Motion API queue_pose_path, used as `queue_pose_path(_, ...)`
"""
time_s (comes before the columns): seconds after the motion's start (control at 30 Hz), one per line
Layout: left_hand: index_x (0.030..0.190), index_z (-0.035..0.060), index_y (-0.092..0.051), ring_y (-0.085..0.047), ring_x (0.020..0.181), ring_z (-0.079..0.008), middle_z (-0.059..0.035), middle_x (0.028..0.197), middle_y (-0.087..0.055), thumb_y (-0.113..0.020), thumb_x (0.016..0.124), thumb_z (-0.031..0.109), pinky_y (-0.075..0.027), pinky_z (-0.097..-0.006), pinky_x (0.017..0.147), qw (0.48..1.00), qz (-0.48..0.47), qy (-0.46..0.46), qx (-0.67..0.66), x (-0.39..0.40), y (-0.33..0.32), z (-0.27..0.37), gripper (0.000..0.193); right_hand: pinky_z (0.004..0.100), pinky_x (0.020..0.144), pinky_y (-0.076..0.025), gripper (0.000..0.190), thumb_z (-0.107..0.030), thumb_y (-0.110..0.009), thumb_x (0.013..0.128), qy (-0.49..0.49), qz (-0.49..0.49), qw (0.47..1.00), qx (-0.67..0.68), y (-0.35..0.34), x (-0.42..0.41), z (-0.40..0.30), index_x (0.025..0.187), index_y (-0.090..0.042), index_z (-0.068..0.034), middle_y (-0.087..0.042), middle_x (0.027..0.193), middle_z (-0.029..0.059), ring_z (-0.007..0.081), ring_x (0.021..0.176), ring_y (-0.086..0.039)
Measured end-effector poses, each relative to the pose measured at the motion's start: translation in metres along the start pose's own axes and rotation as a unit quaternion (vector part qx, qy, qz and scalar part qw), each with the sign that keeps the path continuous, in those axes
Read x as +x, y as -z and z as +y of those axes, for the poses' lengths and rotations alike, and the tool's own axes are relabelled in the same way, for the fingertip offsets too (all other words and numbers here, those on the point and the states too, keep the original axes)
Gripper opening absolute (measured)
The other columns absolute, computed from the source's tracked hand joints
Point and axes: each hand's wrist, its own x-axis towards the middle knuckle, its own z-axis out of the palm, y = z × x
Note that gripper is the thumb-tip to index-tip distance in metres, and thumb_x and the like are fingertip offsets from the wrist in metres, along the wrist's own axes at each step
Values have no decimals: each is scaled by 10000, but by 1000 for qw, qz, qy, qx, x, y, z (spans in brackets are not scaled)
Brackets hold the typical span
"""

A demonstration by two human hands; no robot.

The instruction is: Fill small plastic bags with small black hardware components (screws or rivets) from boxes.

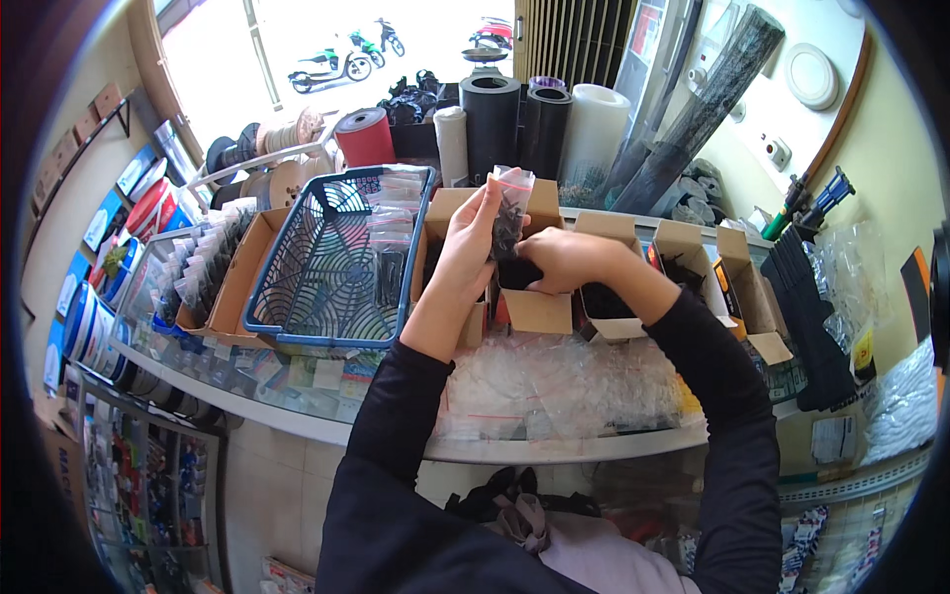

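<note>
My left hand (469,234) holds up a small clear zip bag (512,211) with dark pieces in it, above the open cardboard boxes. Just right of the bag, my right hand (560,258) is at the mouth of a cardboard box (540,312) that holds small black items; its fingertips are partly hidden, so what they grip cannot be told. To the left stands a blue plastic basket (326,260) with filled zip bags (390,260) laid along its right side. Empty-looking clear zip bags (549,386) lie in a loose heap at the counter's front.
More open boxes (679,260) stand to the right. An open carton (245,278) beside upright filled bags (200,271) is at the left. Behind are upright rolls of sheet (490,126) and a leaning mesh roll (701,108). The glass counter's front edge (297,416) curves before me.
</note>
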Motion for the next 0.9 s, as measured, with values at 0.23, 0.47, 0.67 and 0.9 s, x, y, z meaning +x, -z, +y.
queue_pose_path(0.23, 1129, 81, -534, -551, 687, -69, 0, 854, -573, -494, 837, 426, -456, -189, 566, 1000, -11, -4, -5, 1, -3, 1, 453, 354, 645, -497, 362, -243, -654, 643, -10, -13, 999, -28, -11, 13, 6, 841, -571, 48, -608, 741, 179, 303, 703, -602)
queue_pose_path(0.47, 1130, 73, -531, -551, 689, -71, -1, 856, -574, -499, 836, 421, -458, -190, 584, 1000, -1, -3, -15, 1, -1, 1, 456, 352, 661, -495, 343, -236, -646, 643, -16, -4, 999, 41, -10, 16, 6, 827, -587, 48, -609, 749, 184, 309, 713, -600)
queue_pose_path(0.67, 1097, 59, -538, -555, 685, -76, -7, 833, -574, -508, 837, 406, -463, -197, 581, 999, 3, -2, -32, 1, -2, 0, 434, 338, 691, -491, 259, -139, -647, 627, -37, 51, 996, 57, -15, 14, 9, 817, -600, 30, -612, 756, 175, 303, 717, -603)
queue_pose_path(0.9, 1079, 51, -537, -566, 678, -82, -10, 820, -573, -515, 836, 396, -473, -203, 570, 999, 3, 2, -37, 2, 1, -1, 423, 329, 695, -490, 245, -149, -702, 579, -42, 51, 995, 71, -8, 11, 9, 736, -621, 21, -618, 743, 160, 287, 711, -605)
